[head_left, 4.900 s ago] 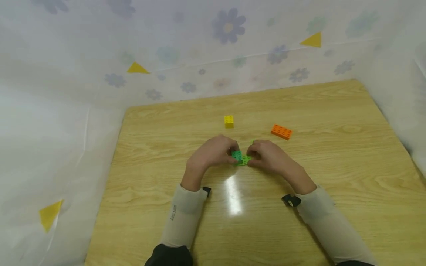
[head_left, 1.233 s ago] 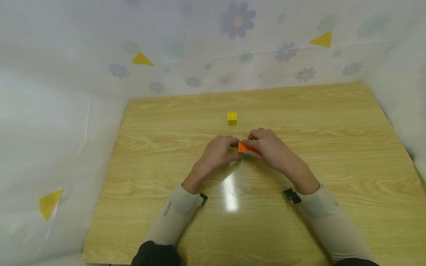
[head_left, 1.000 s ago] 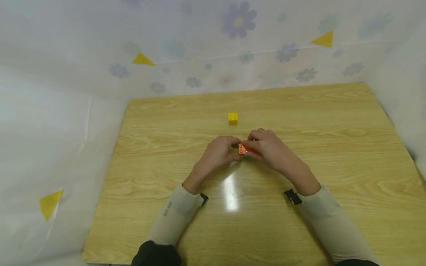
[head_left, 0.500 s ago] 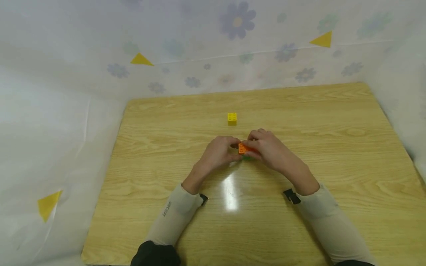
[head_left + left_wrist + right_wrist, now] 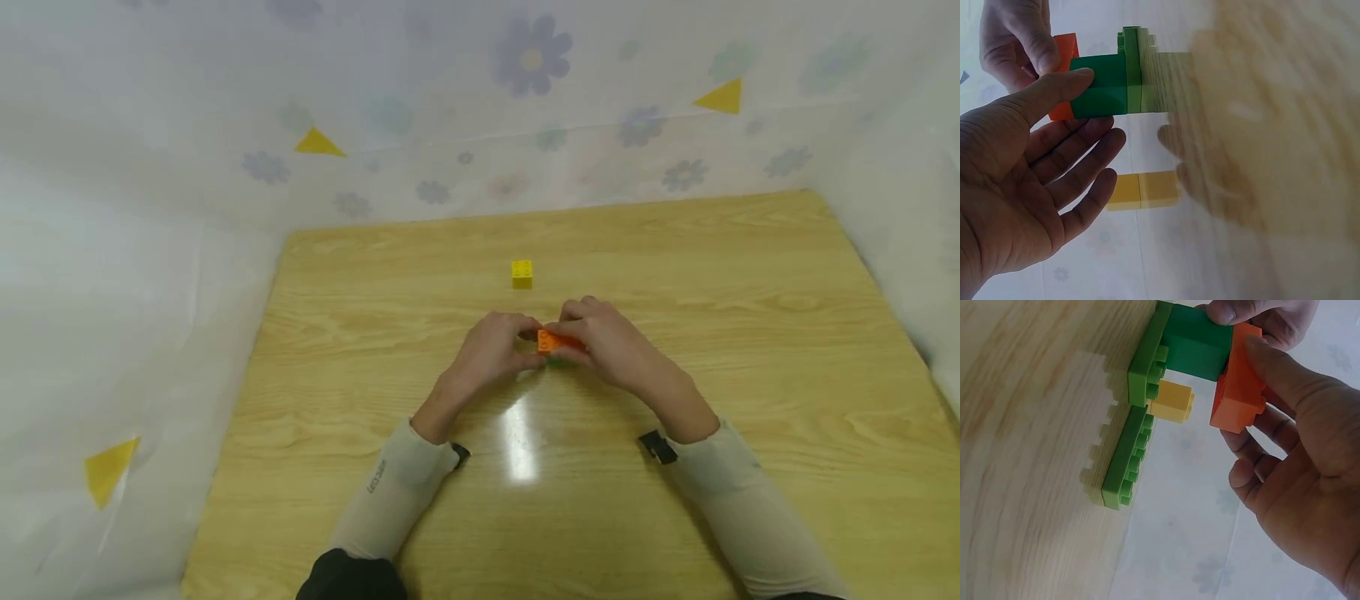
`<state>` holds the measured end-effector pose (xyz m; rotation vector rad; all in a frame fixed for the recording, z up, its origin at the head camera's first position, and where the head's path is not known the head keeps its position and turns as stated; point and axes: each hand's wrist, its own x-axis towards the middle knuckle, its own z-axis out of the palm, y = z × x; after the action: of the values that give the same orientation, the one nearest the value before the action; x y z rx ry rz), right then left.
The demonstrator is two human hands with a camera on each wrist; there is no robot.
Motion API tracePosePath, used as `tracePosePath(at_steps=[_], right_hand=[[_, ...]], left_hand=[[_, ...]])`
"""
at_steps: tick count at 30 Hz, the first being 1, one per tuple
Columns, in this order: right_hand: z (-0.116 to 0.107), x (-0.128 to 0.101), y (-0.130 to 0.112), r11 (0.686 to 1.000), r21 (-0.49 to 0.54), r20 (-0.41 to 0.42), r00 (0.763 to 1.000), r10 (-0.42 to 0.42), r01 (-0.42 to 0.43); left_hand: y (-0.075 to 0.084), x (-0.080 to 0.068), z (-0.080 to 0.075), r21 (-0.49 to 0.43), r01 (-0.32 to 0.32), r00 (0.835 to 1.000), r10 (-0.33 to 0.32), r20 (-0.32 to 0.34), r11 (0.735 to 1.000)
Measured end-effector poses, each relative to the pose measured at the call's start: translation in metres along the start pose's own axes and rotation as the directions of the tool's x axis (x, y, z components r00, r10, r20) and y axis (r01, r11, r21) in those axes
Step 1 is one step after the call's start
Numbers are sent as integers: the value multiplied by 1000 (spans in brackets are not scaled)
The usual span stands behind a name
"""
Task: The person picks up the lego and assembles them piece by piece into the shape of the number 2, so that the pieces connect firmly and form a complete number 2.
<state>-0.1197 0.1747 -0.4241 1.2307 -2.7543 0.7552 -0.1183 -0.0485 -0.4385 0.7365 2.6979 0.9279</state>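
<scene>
In the head view both hands meet mid-table. My right hand (image 5: 573, 340) pinches an orange brick (image 5: 557, 339) and holds it against the top of a dark green brick (image 5: 1197, 340). My left hand (image 5: 529, 350) grips that green brick, thumb on its side (image 5: 1100, 86). The dark green brick sits on a light green plate (image 5: 1146, 359), which lies on the wooden table (image 5: 675, 250). A second light green plate (image 5: 1124, 464) lies beside it. In the right wrist view my right hand (image 5: 1244, 412) has its thumb across the orange brick (image 5: 1238, 387).
A small yellow brick (image 5: 522, 273) stands alone beyond the hands; it also shows as a yellow brick (image 5: 1144, 189) in the left wrist view. White flowered sheeting (image 5: 450, 125) with yellow triangles walls the table at the back and both sides.
Earlier the orange brick lay on the table to the right; my right hand now holds it on the green stack. Over the last second the hands have barely moved.
</scene>
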Motion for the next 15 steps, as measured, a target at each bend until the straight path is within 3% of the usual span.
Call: tracePosePath(at_steps=[3, 6, 11, 15], right_hand=[[-3, 3, 2, 999, -34, 17, 1000, -6, 6], [-11, 10, 9, 1000, -3, 55, 998, 11, -11], [-29, 37, 31, 987, 96, 54, 991, 121, -126], [-31, 65, 50, 983, 52, 52, 984, 173, -176]], left_hand=[[0, 0, -2, 2, 4, 1000, -4, 2, 1000], [1, -1, -2, 17, 14, 1000, -14, 4, 1000], [1, -1, -5, 41, 36, 999, -36, 10, 999], [-2, -1, -7, 50, 60, 998, -61, 16, 997]])
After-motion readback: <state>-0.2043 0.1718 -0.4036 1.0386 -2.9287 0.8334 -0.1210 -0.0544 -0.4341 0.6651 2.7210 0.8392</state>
